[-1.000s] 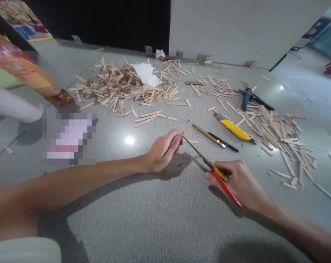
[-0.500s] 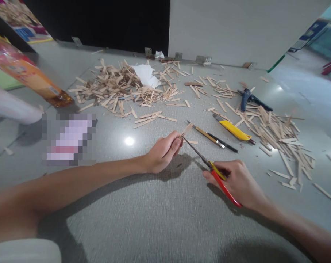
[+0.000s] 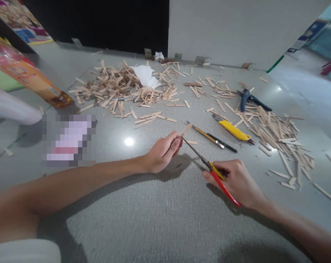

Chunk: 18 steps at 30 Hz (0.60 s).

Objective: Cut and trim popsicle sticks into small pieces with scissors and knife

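Near the middle of the view, my left hand [image 3: 164, 151] is closed on a thin wooden stick [image 3: 187, 129], whose pale end sticks up past the fingertips. My right hand [image 3: 240, 182] grips scissors with red and yellow handles [image 3: 222, 188]. The scissor blades reach up and left to the stick, and their tips are beside my left fingertips. Whether the blades touch the wood is too small to tell. Just beyond my hands lie a slim gold cutter [image 3: 207, 136], a black pen-like tool [image 3: 228, 146] and a yellow utility knife [image 3: 234, 130].
A large pile of wooden sticks [image 3: 113, 82] with white paper [image 3: 146, 75] lies at the back. More sticks [image 3: 274, 126] and dark blue clippers [image 3: 244, 99] are at right. At left are a bottle [image 3: 31, 78], a blurred-out rectangular object [image 3: 72, 137] and another person's limb [image 3: 13, 106].
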Each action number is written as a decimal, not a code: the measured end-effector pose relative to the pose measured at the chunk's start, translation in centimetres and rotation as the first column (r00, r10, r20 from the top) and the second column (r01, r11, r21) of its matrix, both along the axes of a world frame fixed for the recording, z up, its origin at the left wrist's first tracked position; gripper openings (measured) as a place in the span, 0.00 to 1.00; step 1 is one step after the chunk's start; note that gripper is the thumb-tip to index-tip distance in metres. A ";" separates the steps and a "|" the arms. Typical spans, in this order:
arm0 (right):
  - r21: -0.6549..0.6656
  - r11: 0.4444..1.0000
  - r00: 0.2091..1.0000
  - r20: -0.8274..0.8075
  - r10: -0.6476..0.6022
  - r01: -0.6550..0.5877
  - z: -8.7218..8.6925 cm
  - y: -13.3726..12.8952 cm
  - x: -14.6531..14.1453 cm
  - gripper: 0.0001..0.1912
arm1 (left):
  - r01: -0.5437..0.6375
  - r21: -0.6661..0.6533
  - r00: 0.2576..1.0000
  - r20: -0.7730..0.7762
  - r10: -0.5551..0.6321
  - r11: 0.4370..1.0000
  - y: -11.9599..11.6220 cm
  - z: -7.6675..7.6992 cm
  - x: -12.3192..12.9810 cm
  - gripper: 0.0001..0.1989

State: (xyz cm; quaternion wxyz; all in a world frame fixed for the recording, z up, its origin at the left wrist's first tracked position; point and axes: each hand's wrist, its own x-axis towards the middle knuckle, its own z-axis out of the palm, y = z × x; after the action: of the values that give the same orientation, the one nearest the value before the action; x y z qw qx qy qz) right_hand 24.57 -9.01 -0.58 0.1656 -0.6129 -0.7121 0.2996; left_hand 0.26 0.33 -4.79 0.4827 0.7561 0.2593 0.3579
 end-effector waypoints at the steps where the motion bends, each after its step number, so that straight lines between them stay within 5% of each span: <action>1: -0.008 1.000 1.000 0.001 0.000 0.000 0.0 0.0 0.0 0.35 | 0.001 -0.002 1.000 -0.001 -0.001 1.000 0.0 0.0 0.0 0.23; 11: -0.010 1.000 1.000 0.009 -0.019 0.019 -0.3 0.0 -0.1 0.35 | 0.035 -0.106 0.999 0.031 -0.032 0.994 0.0 0.1 0.0 0.24; 18: 0.108 0.992 0.997 0.035 -0.067 0.063 -0.3 0.3 0.4 0.37 | 0.094 -0.253 0.989 0.136 -0.061 0.963 0.8 -0.1 0.0 0.20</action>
State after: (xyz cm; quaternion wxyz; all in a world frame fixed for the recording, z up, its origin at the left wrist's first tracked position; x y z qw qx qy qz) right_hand 24.97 -8.69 -0.90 0.1943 -0.6317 -0.7098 0.2435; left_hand 0.31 1.11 -4.85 0.6065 0.6719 0.2427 0.3490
